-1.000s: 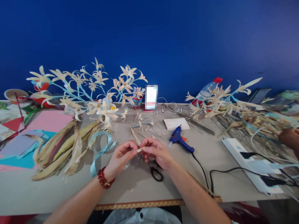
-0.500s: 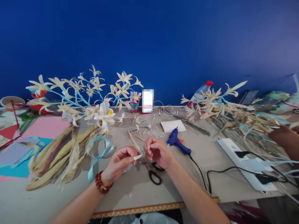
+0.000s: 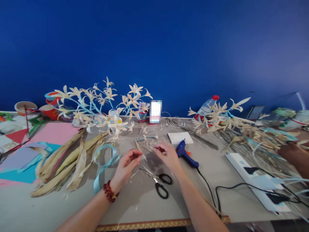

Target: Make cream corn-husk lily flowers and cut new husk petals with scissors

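My left hand [image 3: 126, 166], with a red bead bracelet at the wrist, pinches a small pale husk strip [image 3: 143, 157] above the table. My right hand [image 3: 168, 156] reaches forward over the table toward loose husk pieces [image 3: 147, 138], fingers curled together; anything inside them is hidden. Black-handled scissors [image 3: 156, 181] lie open on the table just below both hands. A blue glue gun [image 3: 184, 153] rests right of my right hand.
Husk flowers on blue stems [image 3: 101, 103] and dried husks [image 3: 65, 161] with a pale blue ribbon [image 3: 106, 159] lie at left, beside coloured paper [image 3: 29, 145]. A white power strip [image 3: 256, 177] with black cables sits at right. Another person's arm [image 3: 295, 156] works at far right.
My hands came apart: the right let go of the strip and moved forward, while the left kept the strip. The scissors are now uncovered.
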`<state>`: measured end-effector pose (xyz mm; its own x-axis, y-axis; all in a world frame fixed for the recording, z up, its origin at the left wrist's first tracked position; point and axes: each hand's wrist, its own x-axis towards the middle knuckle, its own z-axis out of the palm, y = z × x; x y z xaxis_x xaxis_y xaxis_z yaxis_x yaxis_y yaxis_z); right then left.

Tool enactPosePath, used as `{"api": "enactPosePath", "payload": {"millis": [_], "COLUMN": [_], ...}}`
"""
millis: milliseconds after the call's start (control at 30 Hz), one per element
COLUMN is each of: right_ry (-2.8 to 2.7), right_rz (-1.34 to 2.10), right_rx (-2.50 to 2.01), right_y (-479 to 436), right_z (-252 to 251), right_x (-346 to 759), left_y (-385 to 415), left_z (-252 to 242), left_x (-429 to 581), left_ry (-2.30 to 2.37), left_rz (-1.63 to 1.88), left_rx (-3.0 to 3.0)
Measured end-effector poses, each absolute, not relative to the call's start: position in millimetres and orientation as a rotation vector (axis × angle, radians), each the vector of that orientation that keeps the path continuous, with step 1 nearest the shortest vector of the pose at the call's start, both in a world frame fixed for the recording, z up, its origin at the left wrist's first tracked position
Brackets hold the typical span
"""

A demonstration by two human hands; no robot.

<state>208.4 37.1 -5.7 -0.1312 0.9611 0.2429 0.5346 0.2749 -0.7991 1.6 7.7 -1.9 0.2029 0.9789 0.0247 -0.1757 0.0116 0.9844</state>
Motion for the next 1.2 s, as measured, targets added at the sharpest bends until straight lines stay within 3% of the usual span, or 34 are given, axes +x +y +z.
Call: {"api": "enactPosePath", "payload": {"millis": [100, 467, 800, 1033, 1200], "right_ry": [-1.823, -1.737, -1.873, -2.326, -2.351], "right_rz": [0.451, 0.292, 0.369, 0.298, 0.333], "right_rx": [-1.467, -1.468, -1.390, -1.581, -1.596], "right_y": [52, 55, 39, 20, 18], "right_z": [-17, -24, -4, -3, -2], "right_x": [213, 215, 212, 178, 168], "left_y": [7, 4, 18, 16, 15], "left_z": [-7, -8, -9, -10, -13], "left_x": [2, 1, -6, -4, -2], "left_ry": [0.987, 0.997, 1.186, 1.178, 1.148], "left_rz": [1.129, 1.193, 1.365, 1.337, 1.273], "left_rx": [1.186, 1.264, 1.394, 1.356, 1.184]}}
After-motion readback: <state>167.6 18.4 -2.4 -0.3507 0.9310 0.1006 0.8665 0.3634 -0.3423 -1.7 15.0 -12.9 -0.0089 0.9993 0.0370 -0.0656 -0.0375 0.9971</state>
